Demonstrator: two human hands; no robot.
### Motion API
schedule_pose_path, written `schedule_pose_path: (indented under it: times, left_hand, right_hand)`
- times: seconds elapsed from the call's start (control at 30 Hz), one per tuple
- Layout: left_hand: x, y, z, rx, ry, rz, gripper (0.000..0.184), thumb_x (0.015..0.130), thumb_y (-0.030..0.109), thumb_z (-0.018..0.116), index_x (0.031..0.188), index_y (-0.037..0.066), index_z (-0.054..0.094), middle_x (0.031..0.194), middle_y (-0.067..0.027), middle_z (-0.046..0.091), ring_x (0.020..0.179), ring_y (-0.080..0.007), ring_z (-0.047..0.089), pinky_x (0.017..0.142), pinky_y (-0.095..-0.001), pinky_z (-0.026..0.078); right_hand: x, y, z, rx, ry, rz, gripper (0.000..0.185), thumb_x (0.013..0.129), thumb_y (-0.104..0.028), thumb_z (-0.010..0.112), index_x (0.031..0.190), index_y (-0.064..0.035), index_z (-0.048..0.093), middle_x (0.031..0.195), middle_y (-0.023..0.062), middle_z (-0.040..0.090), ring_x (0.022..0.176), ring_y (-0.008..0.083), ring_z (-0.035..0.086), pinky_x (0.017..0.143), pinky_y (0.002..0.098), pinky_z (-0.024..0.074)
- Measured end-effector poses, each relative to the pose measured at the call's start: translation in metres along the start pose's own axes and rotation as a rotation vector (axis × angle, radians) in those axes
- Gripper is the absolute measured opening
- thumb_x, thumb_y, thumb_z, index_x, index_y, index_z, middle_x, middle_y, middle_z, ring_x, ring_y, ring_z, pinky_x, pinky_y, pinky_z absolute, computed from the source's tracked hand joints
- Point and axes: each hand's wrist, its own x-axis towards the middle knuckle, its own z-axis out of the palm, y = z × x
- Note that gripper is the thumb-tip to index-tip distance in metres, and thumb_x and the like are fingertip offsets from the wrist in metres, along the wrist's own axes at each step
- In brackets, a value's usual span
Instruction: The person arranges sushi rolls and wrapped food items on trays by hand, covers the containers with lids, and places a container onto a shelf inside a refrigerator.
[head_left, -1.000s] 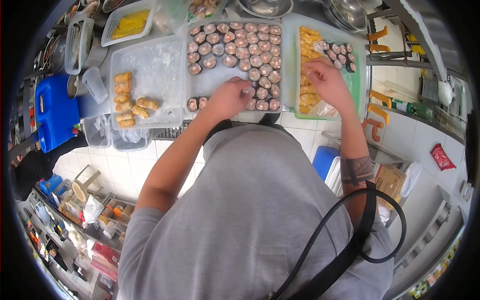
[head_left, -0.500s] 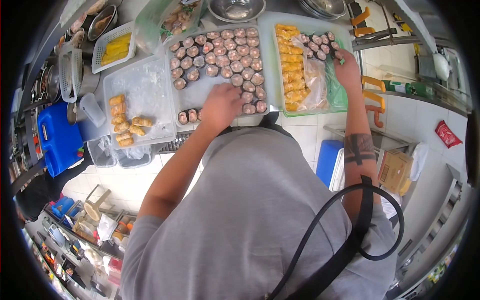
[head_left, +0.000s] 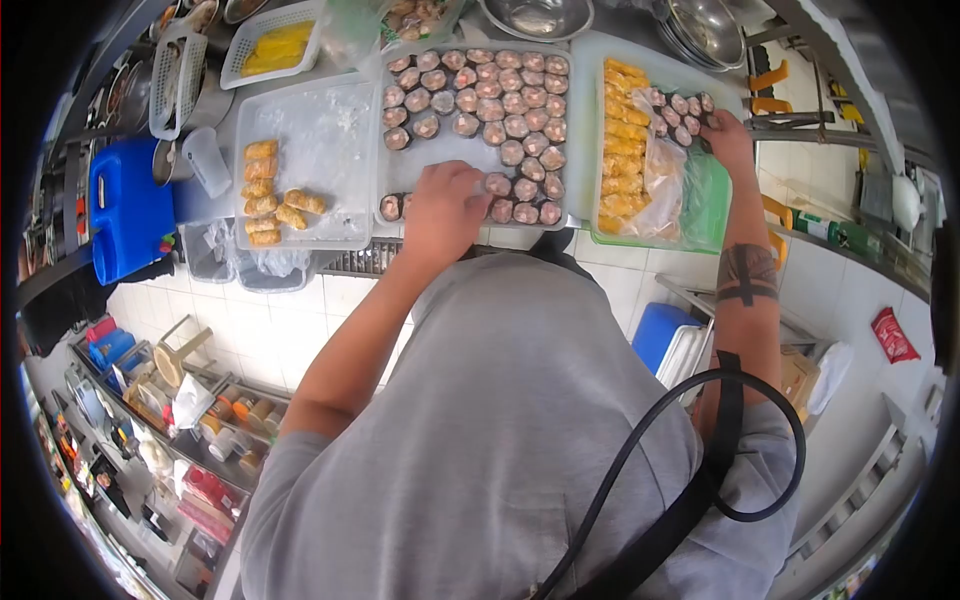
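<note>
Over the lower part of the middle tray [head_left: 430, 160] is my left hand [head_left: 447, 208], its fingers curled beside the dark-rimmed round pieces [head_left: 526, 189]; what they hold, if anything, is hidden. My right hand [head_left: 728, 138] reaches the right edge of a cluster of similar round pieces [head_left: 680, 115] in the green-lined tray [head_left: 708, 205]. Its fingers are bent against the outer piece, and I cannot make out whether they grip it. Yellow-orange rolls [head_left: 624, 150] line that tray's left side, with a clear plastic sheet [head_left: 662, 185] between them and the green liner.
At the left, another tray [head_left: 345, 160] holds several golden rolls [head_left: 260, 190]. Behind are a white basket [head_left: 272, 45] of yellow food, a plastic bag [head_left: 415, 18] and metal bowls [head_left: 538, 15]. A blue container [head_left: 125, 215] stands far left.
My right hand has moved from above the yellow-orange rolls to the right edge of the round pieces. My left hand has shifted slightly left from the round pieces. The camera view has swung.
</note>
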Motion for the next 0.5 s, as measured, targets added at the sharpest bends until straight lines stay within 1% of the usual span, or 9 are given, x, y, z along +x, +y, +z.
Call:
schedule_pose_path:
  times: [0.07,0.13,0.17,0.23,0.3,0.37,0.4,0.43,0.5]
  left_hand:
    - [-0.006,-0.008,-0.012,0.027,0.034,-0.038,0.032,0.083,0.014,0.078,0.113,0.004,0.071,0.120,-0.0156,0.067,0.113,-0.0393,0.060,0.097,-0.0492,0.052]
    - [-0.012,-0.019,-0.023,0.067,0.061,-0.101,0.029,0.087,0.013,0.078,0.114,0.005,0.073,0.122,-0.0115,0.069,0.115,-0.0358,0.061,0.096,-0.0454,0.054]
    - [-0.015,-0.025,-0.028,0.068,0.069,-0.109,0.029,0.087,0.013,0.078,0.114,0.005,0.073,0.122,-0.0115,0.069,0.115,-0.0358,0.061,0.096,-0.0454,0.054]
    - [-0.019,-0.040,-0.036,0.062,0.087,-0.176,0.028,0.088,0.012,0.077,0.115,0.005,0.073,0.120,-0.0125,0.070,0.112,-0.0364,0.063,0.095,-0.0450,0.054]
    - [-0.021,-0.050,-0.043,0.053,0.089,-0.209,0.030,0.087,0.010,0.073,0.116,0.003,0.072,0.119,-0.0147,0.070,0.111,-0.0377,0.063,0.094,-0.0462,0.053]
    - [-0.017,-0.054,-0.044,0.037,0.086,-0.231,0.031,0.086,0.007,0.070,0.117,0.002,0.072,0.117,-0.0169,0.070,0.109,-0.0389,0.063,0.094,-0.0473,0.053]
    - [-0.013,-0.055,-0.045,0.029,0.093,-0.220,0.031,0.086,0.007,0.069,0.117,0.001,0.072,0.117,-0.0174,0.070,0.109,-0.0392,0.063,0.094,-0.0469,0.053]
    - [-0.011,-0.056,-0.045,0.025,0.103,-0.211,0.031,0.087,0.006,0.068,0.117,0.001,0.072,0.117,-0.0180,0.070,0.109,-0.0394,0.064,0.094,-0.0465,0.053]
    - [-0.004,-0.061,-0.042,0.000,0.097,-0.191,0.029,0.090,0.005,0.067,0.118,0.002,0.071,0.118,-0.0183,0.070,0.111,-0.0396,0.065,0.094,-0.0465,0.053]
  right_hand:
    - [-0.004,0.008,-0.006,0.037,0.021,-0.033,0.058,0.080,-0.034,0.083,0.129,-0.0072,0.069,0.120,0.0228,0.074,0.107,0.0368,0.074,0.090,0.0444,0.0590]
    - [-0.011,0.008,-0.018,0.384,-0.041,0.298,0.058,0.082,-0.031,0.086,0.131,-0.0053,0.068,0.118,0.0169,0.076,0.103,0.0261,0.075,0.084,0.0375,0.0600]
    - [-0.017,0.004,-0.023,0.381,-0.045,0.287,0.058,0.082,-0.031,0.086,0.131,-0.0053,0.068,0.118,0.0169,0.076,0.103,0.0261,0.075,0.084,0.0375,0.0600]
    - [-0.039,-0.045,-0.043,0.635,0.028,0.274,0.053,0.087,-0.021,0.084,0.134,-0.0042,0.067,0.122,0.0133,0.075,0.101,0.0187,0.074,0.080,0.0320,0.0597]
    - [-0.070,-0.141,-0.047,0.730,-0.078,0.075,0.049,0.090,-0.016,0.082,0.134,-0.0046,0.066,0.123,0.0138,0.073,0.099,0.0186,0.074,0.081,0.0315,0.0604]
    - [-0.090,-0.219,-0.018,0.753,-0.302,-0.165,0.047,0.091,-0.017,0.082,0.133,-0.0046,0.066,0.119,0.0117,0.072,0.096,0.0182,0.074,0.083,0.0317,0.0605]
    - [-0.102,-0.266,-0.011,0.735,-0.498,-0.197,0.047,0.091,-0.018,0.082,0.135,-0.0067,0.066,0.118,0.0090,0.072,0.101,0.0165,0.073,0.084,0.0315,0.0603]
    - [-0.112,-0.300,0.007,0.757,-0.562,-0.368,0.049,0.088,-0.016,0.082,0.134,-0.0101,0.066,0.116,0.0095,0.072,0.105,0.0203,0.072,0.086,0.0351,0.0599]
    - [-0.122,-0.353,0.039,0.500,-0.522,-0.701,0.039,0.086,-0.011,0.079,0.124,-0.0116,0.070,0.112,0.0093,0.069,0.106,0.0269,0.068,0.092,0.0407,0.0566]
